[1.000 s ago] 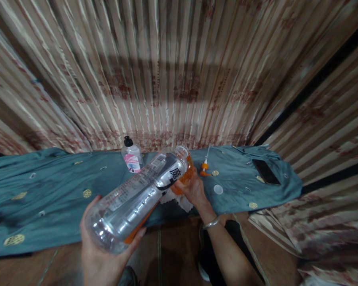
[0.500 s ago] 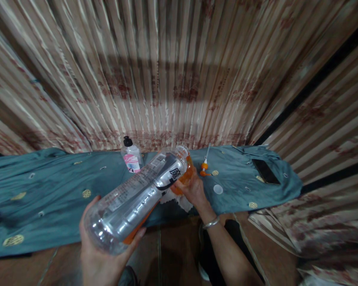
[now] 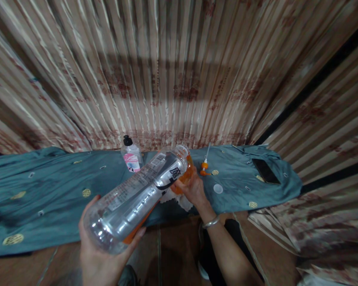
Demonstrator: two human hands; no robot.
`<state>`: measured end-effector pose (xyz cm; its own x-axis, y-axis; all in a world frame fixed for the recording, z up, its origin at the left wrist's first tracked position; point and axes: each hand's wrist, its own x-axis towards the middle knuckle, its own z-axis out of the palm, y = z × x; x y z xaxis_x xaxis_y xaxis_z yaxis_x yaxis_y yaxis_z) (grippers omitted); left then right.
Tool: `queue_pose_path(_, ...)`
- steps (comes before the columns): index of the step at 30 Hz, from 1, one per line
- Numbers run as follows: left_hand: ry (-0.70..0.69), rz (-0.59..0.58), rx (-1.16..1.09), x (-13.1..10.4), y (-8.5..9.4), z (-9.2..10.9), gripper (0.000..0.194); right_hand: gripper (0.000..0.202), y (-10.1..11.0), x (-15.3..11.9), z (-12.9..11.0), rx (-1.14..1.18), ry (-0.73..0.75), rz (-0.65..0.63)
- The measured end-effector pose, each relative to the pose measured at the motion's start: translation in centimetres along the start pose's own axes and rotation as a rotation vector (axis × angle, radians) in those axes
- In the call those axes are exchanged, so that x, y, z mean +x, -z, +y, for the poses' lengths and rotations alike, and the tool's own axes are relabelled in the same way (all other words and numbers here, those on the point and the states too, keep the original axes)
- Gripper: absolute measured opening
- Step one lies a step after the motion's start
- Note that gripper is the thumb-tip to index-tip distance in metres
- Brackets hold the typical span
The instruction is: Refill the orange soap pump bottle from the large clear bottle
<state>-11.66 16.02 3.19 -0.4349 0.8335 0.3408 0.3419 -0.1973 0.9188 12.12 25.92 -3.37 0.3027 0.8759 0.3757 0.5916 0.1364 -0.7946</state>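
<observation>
My left hand (image 3: 103,250) is wrapped round the base of a large clear plastic bottle (image 3: 137,196), which is tilted with its neck up to the right. Behind that neck, my right hand (image 3: 193,188) grips an orange bottle (image 3: 186,174), partly hidden by the clear one. The clear bottle's mouth lies over the top of the orange bottle; whether the two touch I cannot tell. Under the orange bottle is a crumpled white tissue (image 3: 183,202). An orange pump head (image 3: 204,167) with its tube lies to the right, near a small white round cap (image 3: 218,188).
A bottle with a black cap and pink label (image 3: 132,159) stands at the back, left of my hands. A black phone (image 3: 265,171) lies at the right on the green cloth (image 3: 59,186). Pleated curtains (image 3: 173,71) hang right behind and at the right side.
</observation>
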Motion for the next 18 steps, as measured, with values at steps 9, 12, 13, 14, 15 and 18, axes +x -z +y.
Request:
queue_pose_path(9, 0.004, -0.030, 0.013, 0.07, 0.17, -0.06, 0.102, 0.054, 0.04, -0.03, -0.03, 0.001, -0.009, -0.007)
queue_pose_path(12, 0.009, -0.032, 0.010, 0.10, 0.28, -0.43, 0.105, 0.056, 0.04, 0.03, -0.11, -0.009, -0.009, -0.001)
queue_pose_path(13, 0.009, -0.034, 0.011, 0.12, 0.31, -0.54, 0.106, 0.055, 0.04, 0.05, -0.15, -0.013, -0.010, 0.001)
queue_pose_path(14, 0.007, -0.036, 0.012, 0.14, 0.34, -0.62, 0.106, 0.055, 0.05, 0.05, -0.19, -0.013, -0.012, 0.000)
queue_pose_path(15, 0.003, -0.039, 0.015, 0.15, 0.35, -0.66, 0.106, 0.055, 0.06, 0.05, -0.25, -0.010, -0.013, -0.001)
queue_pose_path(18, 0.002, -0.039, 0.007, 0.14, 0.31, -0.54, 0.104, 0.055, 0.12, 0.00, -0.42, 0.002, -0.013, -0.003)
